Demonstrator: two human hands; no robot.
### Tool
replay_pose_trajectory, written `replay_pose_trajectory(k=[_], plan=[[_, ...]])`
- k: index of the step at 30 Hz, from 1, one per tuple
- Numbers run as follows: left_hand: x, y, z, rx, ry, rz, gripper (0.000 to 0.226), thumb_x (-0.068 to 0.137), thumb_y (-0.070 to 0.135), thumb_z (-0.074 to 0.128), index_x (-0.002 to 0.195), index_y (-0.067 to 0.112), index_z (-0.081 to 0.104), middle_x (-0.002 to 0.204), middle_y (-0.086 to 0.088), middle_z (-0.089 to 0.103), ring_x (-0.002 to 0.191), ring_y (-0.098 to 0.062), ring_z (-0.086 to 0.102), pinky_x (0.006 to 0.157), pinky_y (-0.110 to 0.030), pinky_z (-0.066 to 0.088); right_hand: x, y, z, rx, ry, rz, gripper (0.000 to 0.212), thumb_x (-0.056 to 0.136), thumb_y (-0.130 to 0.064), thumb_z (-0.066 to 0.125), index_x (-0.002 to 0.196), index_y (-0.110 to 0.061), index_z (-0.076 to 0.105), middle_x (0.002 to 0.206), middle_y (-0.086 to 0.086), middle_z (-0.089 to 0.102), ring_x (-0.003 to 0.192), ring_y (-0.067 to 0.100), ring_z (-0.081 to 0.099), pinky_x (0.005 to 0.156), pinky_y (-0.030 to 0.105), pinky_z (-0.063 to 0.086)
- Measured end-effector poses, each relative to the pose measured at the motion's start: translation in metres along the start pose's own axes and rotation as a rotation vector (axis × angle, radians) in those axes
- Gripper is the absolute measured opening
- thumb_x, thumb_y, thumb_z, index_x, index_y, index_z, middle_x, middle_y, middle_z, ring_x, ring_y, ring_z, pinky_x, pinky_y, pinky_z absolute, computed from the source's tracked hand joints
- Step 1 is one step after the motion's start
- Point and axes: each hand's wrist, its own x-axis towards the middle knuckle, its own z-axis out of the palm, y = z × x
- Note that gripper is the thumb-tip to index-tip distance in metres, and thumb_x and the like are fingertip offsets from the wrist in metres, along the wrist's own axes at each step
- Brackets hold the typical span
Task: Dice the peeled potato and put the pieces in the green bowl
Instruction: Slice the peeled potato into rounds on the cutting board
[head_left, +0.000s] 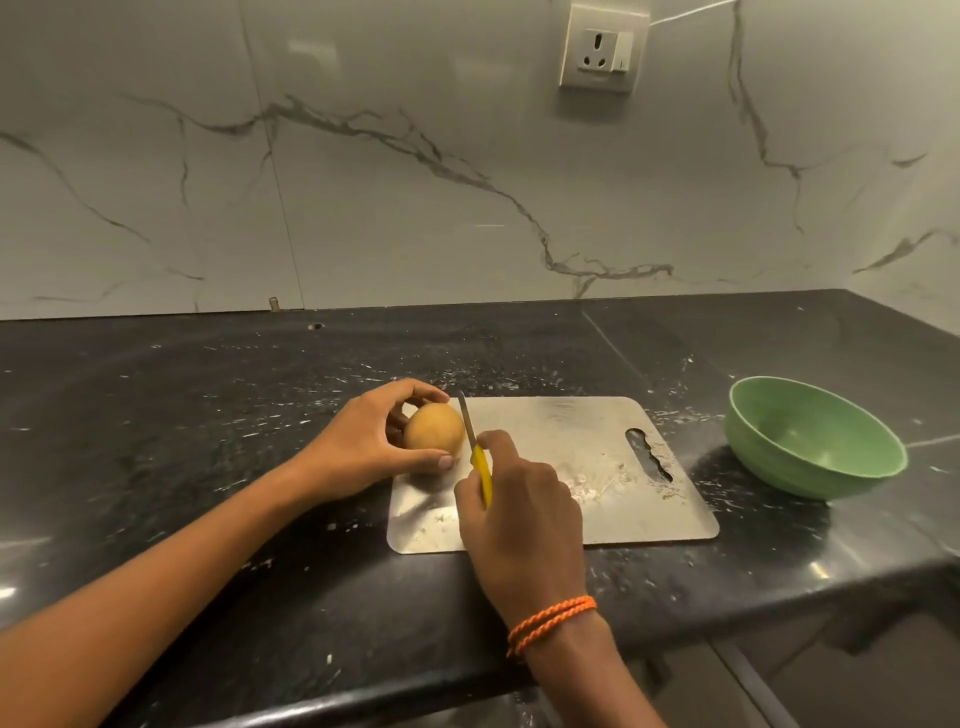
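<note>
A whole peeled yellow potato (434, 428) sits at the left end of a steel cutting board (587, 467). My left hand (374, 436) grips the potato from the left, fingers over its top and thumb under its near side. My right hand (511, 512) holds a knife (475, 447) by its yellow handle, index finger stretched along the top. The blade lies against the potato's right side. The green bowl (815, 441) stands empty on the counter to the right of the board.
The black stone counter (208, 415) is speckled with white marks. A marble-patterned wall with a power socket (602, 49) rises behind it. The counter's front edge runs just below the board, and a cabinet front shows at the lower right.
</note>
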Motion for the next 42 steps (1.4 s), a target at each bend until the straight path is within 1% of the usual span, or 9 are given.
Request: replay_pose_trajectory(k=[11,15,17,22,24,27,31,38,42], plan=[[-0.005,-0.002,0.004,-0.04,0.121,0.058,0.066,0.064,0.058,0.093,0.12,0.036,0.066,0.113,0.019,0.068,0.097,0.0,0.067,0.084,-0.024,0.059,-0.002,-0.015,0.002,-0.087,-0.027,-0.012,0.025,0.1,-0.032,0.048,0.125,-0.027,0.047,0.082,0.001,0.067,0.07,0.022,0.064,0.059,0.035,0.051],[-0.005,-0.003,0.004,-0.052,0.123,0.084,0.067,0.064,0.057,0.093,0.121,0.032,0.067,0.114,0.017,0.069,0.098,-0.002,0.067,0.082,-0.027,0.06,-0.003,-0.013,0.003,-0.096,-0.097,-0.011,0.031,0.103,-0.036,0.044,0.133,-0.029,0.044,0.093,0.001,0.069,0.078,0.019,0.065,0.068,0.033,0.055],[-0.005,-0.005,0.005,-0.059,0.136,0.093,0.068,0.064,0.059,0.094,0.121,0.033,0.068,0.115,0.018,0.068,0.098,-0.003,0.067,0.081,-0.026,0.059,-0.004,-0.011,0.002,-0.089,-0.121,-0.007,0.032,0.104,-0.038,0.043,0.135,-0.03,0.043,0.1,0.0,0.069,0.084,0.018,0.065,0.069,0.028,0.051],[-0.007,-0.007,0.004,-0.084,0.159,0.099,0.065,0.065,0.055,0.094,0.121,0.033,0.069,0.115,0.017,0.069,0.098,-0.003,0.067,0.081,-0.024,0.058,0.002,-0.012,0.0,-0.127,-0.17,0.009,0.035,0.103,-0.038,0.041,0.136,-0.028,0.042,0.108,0.003,0.065,0.096,0.025,0.063,0.069,0.032,0.036],[-0.009,-0.006,0.004,-0.083,0.16,0.105,0.066,0.065,0.053,0.094,0.123,0.033,0.068,0.117,0.017,0.068,0.1,-0.002,0.067,0.083,-0.025,0.06,0.002,-0.012,0.0,-0.111,-0.13,0.041,0.036,0.102,-0.04,0.043,0.137,-0.031,0.044,0.108,0.002,0.067,0.096,0.023,0.064,0.068,0.031,0.038],[-0.01,-0.008,0.004,-0.078,0.158,0.108,0.067,0.067,0.052,0.095,0.125,0.033,0.068,0.118,0.016,0.068,0.101,-0.006,0.069,0.084,-0.03,0.062,0.0,-0.008,0.006,-0.101,0.01,0.058,0.032,0.099,-0.039,0.05,0.129,-0.032,0.054,0.093,-0.001,0.071,0.079,0.019,0.065,0.06,0.028,0.043],[-0.009,-0.011,0.003,-0.084,0.177,0.104,0.068,0.067,0.055,0.092,0.128,0.034,0.068,0.117,0.018,0.069,0.101,-0.008,0.07,0.085,-0.032,0.062,-0.001,-0.011,0.012,-0.095,0.117,0.021,0.035,0.085,-0.03,0.073,0.119,-0.027,0.066,0.062,-0.006,0.065,0.047,0.012,0.048,0.043,0.017,0.032],[-0.011,-0.012,0.003,-0.095,0.176,0.089,0.069,0.07,0.057,0.09,0.132,0.036,0.068,0.123,0.02,0.067,0.104,-0.005,0.069,0.087,-0.028,0.061,-0.003,-0.016,0.009,-0.104,0.106,0.017,0.041,0.078,-0.025,0.079,0.117,-0.024,0.069,0.054,-0.008,0.06,0.044,0.009,0.033,0.044,0.012,0.015],[-0.011,-0.009,0.003,-0.087,0.18,0.085,0.07,0.068,0.058,0.088,0.13,0.033,0.068,0.125,0.021,0.066,0.103,-0.004,0.067,0.085,-0.025,0.06,-0.002,-0.017,0.012,-0.143,0.08,-0.006,0.038,0.076,-0.026,0.079,0.112,-0.023,0.067,0.054,-0.006,0.059,0.041,0.014,0.048,0.042,0.019,0.024]])
